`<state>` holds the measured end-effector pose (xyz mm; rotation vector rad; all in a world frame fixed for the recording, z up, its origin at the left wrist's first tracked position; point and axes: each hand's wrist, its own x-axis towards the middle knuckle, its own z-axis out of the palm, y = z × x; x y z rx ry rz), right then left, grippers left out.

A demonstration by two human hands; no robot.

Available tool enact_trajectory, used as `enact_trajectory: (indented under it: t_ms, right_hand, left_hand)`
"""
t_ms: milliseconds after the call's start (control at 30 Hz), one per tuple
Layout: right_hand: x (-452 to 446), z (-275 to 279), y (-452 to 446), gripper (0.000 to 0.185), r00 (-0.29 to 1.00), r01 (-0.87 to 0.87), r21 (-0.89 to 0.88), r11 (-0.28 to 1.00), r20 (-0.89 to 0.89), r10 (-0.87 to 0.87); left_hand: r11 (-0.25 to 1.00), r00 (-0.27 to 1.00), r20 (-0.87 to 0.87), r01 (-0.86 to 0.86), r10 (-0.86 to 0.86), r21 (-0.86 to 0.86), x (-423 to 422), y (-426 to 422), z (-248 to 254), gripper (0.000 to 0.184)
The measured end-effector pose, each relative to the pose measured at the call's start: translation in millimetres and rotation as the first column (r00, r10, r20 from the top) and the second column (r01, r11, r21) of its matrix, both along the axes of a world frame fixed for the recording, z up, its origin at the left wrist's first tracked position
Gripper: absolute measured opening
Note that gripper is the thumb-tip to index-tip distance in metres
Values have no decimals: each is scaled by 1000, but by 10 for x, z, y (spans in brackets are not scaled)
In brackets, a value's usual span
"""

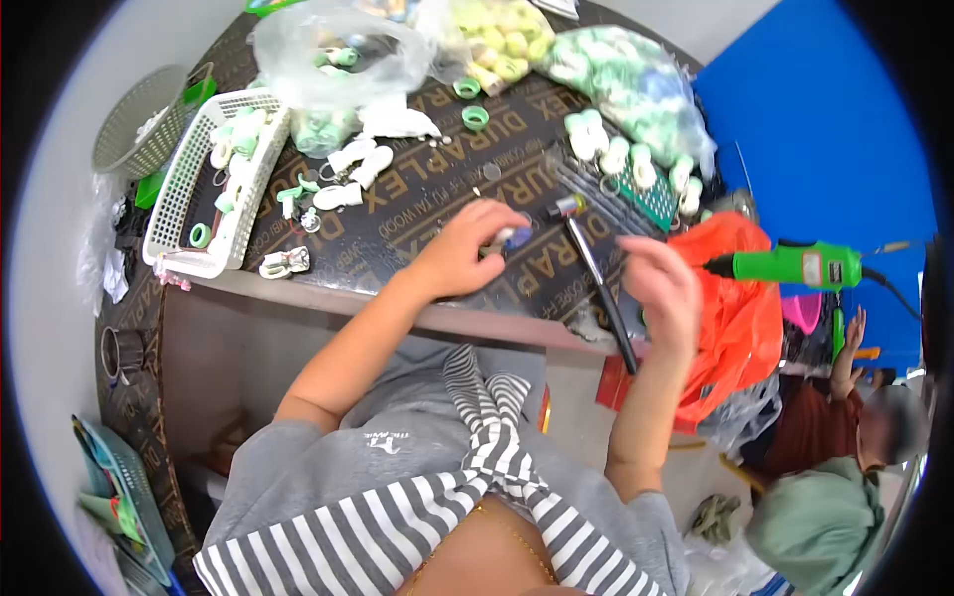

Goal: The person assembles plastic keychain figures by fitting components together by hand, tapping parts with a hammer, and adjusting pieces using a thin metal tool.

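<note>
Curling loosely over the table (407, 214), the left hand (455, 256) is bringing its thumb and fingertips close about a small blue-and-white piece (517, 237); whether they are pinching it, one cannot tell. The right hand (664, 298) is hovering blurred beside the hammer (597, 276), its fingers bent, and nothing is showing clearly between them

Of the risks, the red bag (737, 328) is bulging beside the right forearm and could be catching it on a sideways swing; the green power driver (795, 266) is pointing its tip toward that hand, so a careless reach could be striking it; the hammer is jutting its handle past the table edge, where a wrist knock could be tipping it off; the small piece could be slipping if the fingertips are closing unevenly

Around them, a clear bag of pale green parts (646, 104) is crowding the far side, a white basket (262, 179) is standing leftward, and a green ring (475, 118) is lying beyond the left hand
</note>
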<state>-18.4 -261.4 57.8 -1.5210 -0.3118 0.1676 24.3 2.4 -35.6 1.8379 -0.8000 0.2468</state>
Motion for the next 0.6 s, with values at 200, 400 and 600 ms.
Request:
enact_trajectory:
  t_ms: [200, 400, 600]
  right_hand:
    - [174, -160, 686, 46, 977, 62, -285, 957, 213, 0]
    - [443, -95, 881, 15, 871, 196, -554, 809, 478, 116]
    - [511, -121, 862, 12, 832, 203, -569, 797, 529, 166]
  left_hand:
    - [998, 987, -156, -26, 34, 50, -15, 2, 88, 49]
    - [988, 993, -118, 36, -19, 147, 98, 103, 164, 47]
    - [970, 976, -175, 163, -131, 182, 272, 253, 237, 50]
